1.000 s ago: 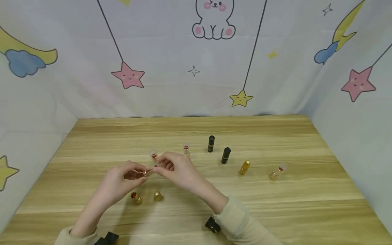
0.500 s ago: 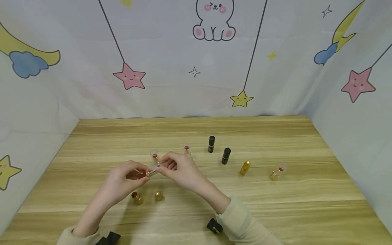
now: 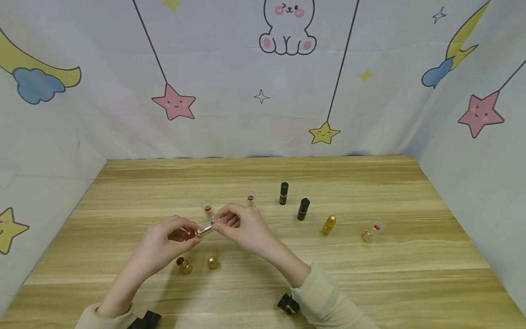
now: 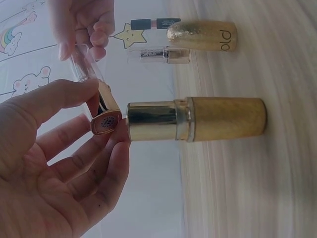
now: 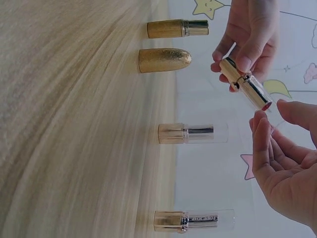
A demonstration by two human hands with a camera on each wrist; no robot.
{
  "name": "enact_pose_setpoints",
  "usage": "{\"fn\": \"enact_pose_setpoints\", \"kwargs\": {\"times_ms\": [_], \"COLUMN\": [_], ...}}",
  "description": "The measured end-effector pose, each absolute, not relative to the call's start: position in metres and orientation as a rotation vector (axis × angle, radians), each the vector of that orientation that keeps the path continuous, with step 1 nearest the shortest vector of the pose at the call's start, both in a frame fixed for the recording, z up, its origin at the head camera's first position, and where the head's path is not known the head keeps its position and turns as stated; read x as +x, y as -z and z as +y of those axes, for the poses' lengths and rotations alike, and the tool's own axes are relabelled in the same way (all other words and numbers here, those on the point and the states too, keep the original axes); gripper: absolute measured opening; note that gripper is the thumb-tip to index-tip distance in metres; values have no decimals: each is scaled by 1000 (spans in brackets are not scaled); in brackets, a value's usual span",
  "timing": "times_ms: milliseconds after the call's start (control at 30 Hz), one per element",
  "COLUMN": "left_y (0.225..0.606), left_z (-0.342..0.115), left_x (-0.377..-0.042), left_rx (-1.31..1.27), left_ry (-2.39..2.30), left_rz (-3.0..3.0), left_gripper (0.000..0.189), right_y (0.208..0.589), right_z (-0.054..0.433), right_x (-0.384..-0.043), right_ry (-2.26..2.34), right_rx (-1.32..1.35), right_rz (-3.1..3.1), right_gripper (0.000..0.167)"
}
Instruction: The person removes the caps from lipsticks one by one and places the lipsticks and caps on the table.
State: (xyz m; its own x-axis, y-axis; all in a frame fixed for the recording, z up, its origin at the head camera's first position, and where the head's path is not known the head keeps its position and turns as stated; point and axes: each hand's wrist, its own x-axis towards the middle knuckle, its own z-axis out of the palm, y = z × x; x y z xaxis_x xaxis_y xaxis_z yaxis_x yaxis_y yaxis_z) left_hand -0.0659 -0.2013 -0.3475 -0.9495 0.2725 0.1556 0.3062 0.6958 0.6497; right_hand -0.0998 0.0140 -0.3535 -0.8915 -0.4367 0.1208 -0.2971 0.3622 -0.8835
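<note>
My left hand (image 3: 164, 240) pinches the gold base of a lipstick (image 5: 242, 82) between thumb and fingers, holding it tilted above the table. My right hand (image 3: 242, 228) pinches the clear cap (image 4: 84, 62) at the lipstick's other end. In the right wrist view, a red tip shows inside the metal tube, close to my right fingertips. Below the hands stands an uncapped gold lipstick (image 4: 198, 119) with red inside. Its textured gold cap (image 5: 166, 60) stands upright beside it. Just behind my fingers is a clear-capped lipstick (image 3: 207, 209).
Another clear-capped lipstick (image 3: 250, 199) stands behind my right hand. Two black lipsticks (image 3: 283, 193), a gold bullet-shaped one (image 3: 328, 225) and a clear-capped one (image 3: 373, 231) are spread to the right on the wooden table (image 3: 390, 283). A patterned curtain (image 3: 230, 128) rises behind.
The held lipstick has turned slightly, and more of its shiny tube shows between my hands. Both hands stay nearly in place. The standing lipsticks have not moved.
</note>
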Motion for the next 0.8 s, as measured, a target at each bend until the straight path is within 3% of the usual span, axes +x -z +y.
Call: {"fn": "enact_pose_setpoints", "kwargs": {"times_ms": [800], "left_y": [353], "left_z": [-207], "left_x": [-66], "left_rx": [-484], "left_ry": [1132], "left_rz": [-2836], "left_gripper": [17], "right_y": [353], "right_z": [19], "right_x": [-100], "right_ry": [1585], "right_rx": [-666], "right_rz": [2488], "right_gripper": [22]}}
